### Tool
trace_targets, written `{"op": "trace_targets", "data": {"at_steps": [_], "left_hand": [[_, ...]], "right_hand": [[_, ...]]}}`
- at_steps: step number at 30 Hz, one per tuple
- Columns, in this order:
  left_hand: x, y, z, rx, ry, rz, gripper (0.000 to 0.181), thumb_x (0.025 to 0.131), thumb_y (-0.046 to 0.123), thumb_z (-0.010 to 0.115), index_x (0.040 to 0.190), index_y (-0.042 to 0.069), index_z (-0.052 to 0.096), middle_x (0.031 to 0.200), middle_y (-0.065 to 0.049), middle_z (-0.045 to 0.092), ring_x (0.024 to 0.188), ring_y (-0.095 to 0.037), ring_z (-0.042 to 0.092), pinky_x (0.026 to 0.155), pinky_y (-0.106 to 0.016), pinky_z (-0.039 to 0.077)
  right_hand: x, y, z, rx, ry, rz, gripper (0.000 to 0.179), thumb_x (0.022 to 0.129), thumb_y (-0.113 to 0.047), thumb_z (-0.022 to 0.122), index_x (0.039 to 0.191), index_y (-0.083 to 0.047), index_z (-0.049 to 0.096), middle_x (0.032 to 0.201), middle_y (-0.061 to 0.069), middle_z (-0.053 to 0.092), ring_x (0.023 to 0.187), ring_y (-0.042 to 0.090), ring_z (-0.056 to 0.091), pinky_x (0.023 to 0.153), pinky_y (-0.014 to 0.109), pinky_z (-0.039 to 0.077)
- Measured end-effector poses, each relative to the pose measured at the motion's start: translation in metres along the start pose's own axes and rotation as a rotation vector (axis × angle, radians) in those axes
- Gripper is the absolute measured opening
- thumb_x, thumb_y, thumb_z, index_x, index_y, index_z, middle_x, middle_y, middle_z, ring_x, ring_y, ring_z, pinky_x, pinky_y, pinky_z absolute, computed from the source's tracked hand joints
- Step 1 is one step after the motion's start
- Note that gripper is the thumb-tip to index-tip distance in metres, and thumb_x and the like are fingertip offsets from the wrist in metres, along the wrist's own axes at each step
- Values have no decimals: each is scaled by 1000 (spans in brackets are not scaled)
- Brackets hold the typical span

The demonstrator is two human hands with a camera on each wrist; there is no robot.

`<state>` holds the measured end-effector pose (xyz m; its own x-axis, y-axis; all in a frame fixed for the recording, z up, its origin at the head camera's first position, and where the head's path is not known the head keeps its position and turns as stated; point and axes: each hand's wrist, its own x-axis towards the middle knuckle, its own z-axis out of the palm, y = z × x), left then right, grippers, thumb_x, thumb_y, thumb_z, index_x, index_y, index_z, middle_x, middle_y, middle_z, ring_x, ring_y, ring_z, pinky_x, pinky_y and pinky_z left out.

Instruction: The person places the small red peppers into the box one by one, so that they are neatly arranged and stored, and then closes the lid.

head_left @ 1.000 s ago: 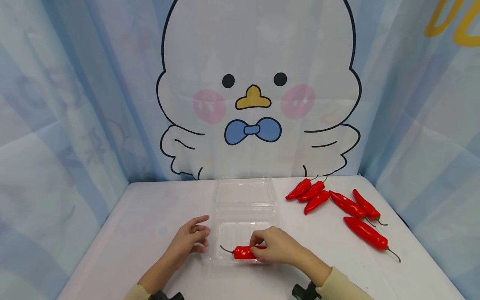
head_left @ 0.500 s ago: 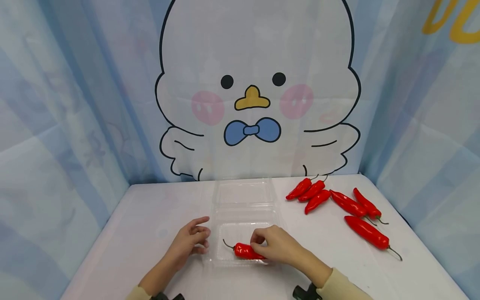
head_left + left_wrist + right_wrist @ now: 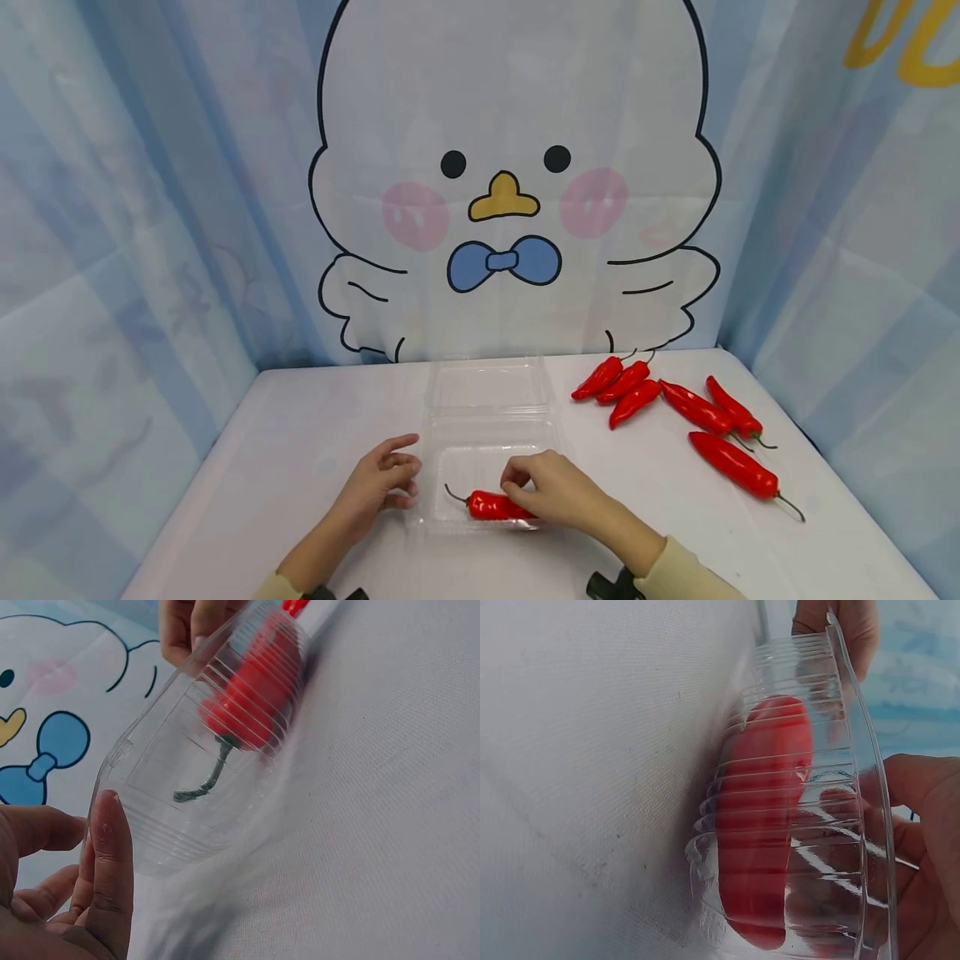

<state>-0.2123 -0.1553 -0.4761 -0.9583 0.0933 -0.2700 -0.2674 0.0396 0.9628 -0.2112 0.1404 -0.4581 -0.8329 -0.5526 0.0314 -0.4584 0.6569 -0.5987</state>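
A clear plastic clamshell box (image 3: 491,454) lies with its lid back on the table, base nearest me. In the base, close to its front wall, lies a red chili pepper (image 3: 491,506), its green stem to the left. My right hand (image 3: 558,490) hangs over the pepper's right end. In the right wrist view its bent fingers stand past the pepper (image 3: 765,825), with the thumb at the box rim; no digit wraps the pepper on the near side. My left hand (image 3: 378,473) is at the box's left edge, fingers loosely bent, fingertips right at the rim.
Several more red chili peppers lie on the right part of the white table (image 3: 322,417): a group (image 3: 628,387) at the back and a large one (image 3: 738,467) nearer the right edge. A curtain (image 3: 510,317) printed with a cartoon chick rises behind the table.
The pepper has tipped and shifted slightly in the box; its stem end rose, then dropped back a little. My right fingers lifted slightly off it. My left hand stays about where it was.
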Motion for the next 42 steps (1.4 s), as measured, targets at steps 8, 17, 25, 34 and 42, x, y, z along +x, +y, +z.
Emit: {"op": "trace_targets", "data": {"at_steps": [8,17,25,34,42], "left_hand": [[-1,0,0,3,6,6,54,99,8,64,151,6,47,111,-16,64,73,-17,63,62,-27,59],[0,-1,0,9,15,4,55,99,9,65,151,8,47,113,-16,64,74,-18,62,63,-29,59],[3,-2,0,10,6,7,55,99,9,65,151,7,47,113,-16,64,74,-17,63,63,-28,59],[2,-3,1,13,-2,13,54,100,9,64,151,7,46,114,-16,64,74,-17,62,63,-28,59],[2,-2,0,25,0,6,55,100,10,65,151,8,46,114,-16,64,74,-17,62,63,-29,59]], "right_hand": [[-1,0,-2,2,24,-6,10,98,-23,67,98,-17,75,91,-12,74,84,1,64,80,30,58],[-2,2,-9,-30,94,-16,11,99,-21,66,101,-16,75,94,-10,75,85,4,64,77,28,56],[-5,3,-11,-50,217,-21,8,98,-15,68,98,-16,75,94,-10,74,91,9,68,81,32,58],[-13,12,-14,-45,351,42,11,93,-11,74,95,-22,73,111,-4,71,104,20,67,86,35,60],[-26,21,-19,-29,448,63,18,92,-6,73,103,-20,73,110,-6,69,104,17,66,88,39,59]]}}
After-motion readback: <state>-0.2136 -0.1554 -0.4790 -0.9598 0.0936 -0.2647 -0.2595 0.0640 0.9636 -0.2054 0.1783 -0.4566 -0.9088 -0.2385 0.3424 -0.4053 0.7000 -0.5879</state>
